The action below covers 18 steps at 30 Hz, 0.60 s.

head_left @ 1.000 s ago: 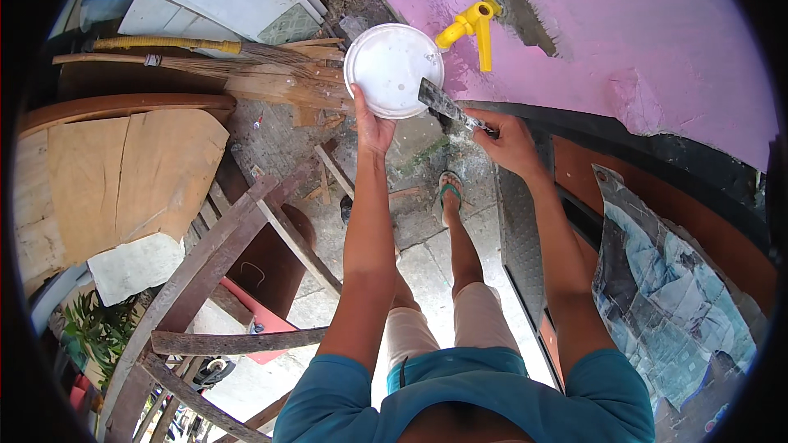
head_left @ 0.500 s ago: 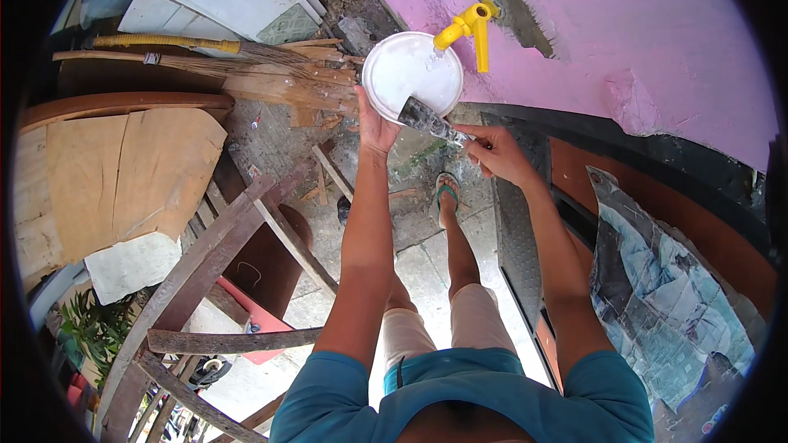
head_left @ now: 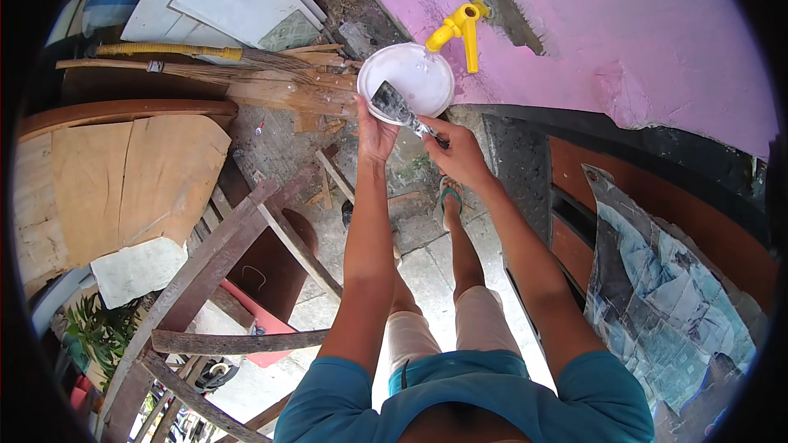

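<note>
A round white plastic lid with a raised rim is tilted under the yellow tap. My left hand grips the lid by its near left edge, the thumb at the rim. In my right hand is a putty knife, smeared with whitish residue. Its blade lies over the near left part of the lid; whether it touches the surface I cannot tell. The tap's spout overlaps the lid's far right edge. Wet-looking spots show on the lid and on the wall beside it.
The tap comes out of a pink wall with a bare cement patch. On the left lie brooms, wooden boards and a worn wooden frame. A peeling patterned sheet leans at right. My sandalled foot stands on concrete.
The putty knife has moved left and farther across the lid, with my right hand following it. The lid has shifted slightly left and nearer. Water seen falling from the tap is less distinct now.
</note>
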Available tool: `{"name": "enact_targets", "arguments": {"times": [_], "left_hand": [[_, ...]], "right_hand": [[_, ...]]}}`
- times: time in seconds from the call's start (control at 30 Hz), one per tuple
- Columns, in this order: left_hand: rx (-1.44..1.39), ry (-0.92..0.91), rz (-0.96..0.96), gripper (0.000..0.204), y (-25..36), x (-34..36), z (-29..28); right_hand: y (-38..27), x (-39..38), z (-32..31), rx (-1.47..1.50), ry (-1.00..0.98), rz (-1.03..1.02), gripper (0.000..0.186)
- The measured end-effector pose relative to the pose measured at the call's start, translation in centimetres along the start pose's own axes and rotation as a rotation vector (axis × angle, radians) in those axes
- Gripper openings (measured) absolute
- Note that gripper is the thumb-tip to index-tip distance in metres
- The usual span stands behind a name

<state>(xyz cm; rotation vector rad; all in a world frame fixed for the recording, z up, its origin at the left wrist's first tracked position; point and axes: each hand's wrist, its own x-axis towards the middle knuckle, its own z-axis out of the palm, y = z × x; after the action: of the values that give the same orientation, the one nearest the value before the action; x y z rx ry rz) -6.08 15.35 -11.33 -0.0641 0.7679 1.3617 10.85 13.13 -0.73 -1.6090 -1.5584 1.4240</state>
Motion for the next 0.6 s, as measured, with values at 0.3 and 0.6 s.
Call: {"name": "enact_targets", "arguments": {"times": [0.3, 0.6], "left_hand": [[0.002, 0.098, 0.064, 0.065, -1.8, 0.2, -1.9], [0.070, 0.175, 0.064, 0.065, -2.4, 0.3, -1.2]], "right_hand": [[2.3, 3.8, -2.8, 0.659, -0.100, 0.161, 0.033], [-1.8, 10.6, -1.6, 0.763, -0.258, 0.085, 0.036]]}}
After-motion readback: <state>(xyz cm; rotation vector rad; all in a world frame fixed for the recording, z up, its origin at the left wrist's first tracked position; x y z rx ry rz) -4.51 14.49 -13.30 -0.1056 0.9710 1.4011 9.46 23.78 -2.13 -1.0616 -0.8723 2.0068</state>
